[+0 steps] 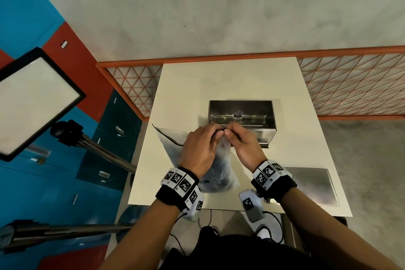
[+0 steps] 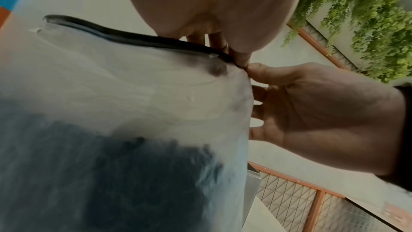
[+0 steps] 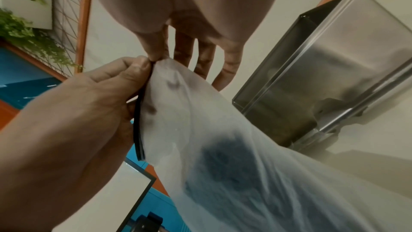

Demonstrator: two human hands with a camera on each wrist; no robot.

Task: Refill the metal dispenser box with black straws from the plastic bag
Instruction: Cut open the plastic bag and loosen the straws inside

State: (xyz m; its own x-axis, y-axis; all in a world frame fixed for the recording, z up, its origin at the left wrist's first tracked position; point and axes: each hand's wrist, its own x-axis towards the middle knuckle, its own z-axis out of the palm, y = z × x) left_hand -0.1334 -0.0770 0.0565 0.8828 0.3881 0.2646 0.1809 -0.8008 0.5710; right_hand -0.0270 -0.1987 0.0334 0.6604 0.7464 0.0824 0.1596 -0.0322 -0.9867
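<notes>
Together both hands [image 1: 198,149] [image 1: 242,141] pinch the upright plastic bag [image 1: 221,171].

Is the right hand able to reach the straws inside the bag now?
Probably not yet: the right hand and left hand both pinch the plastic bag at its black zip strip, which looks closed over the straws.
</notes>
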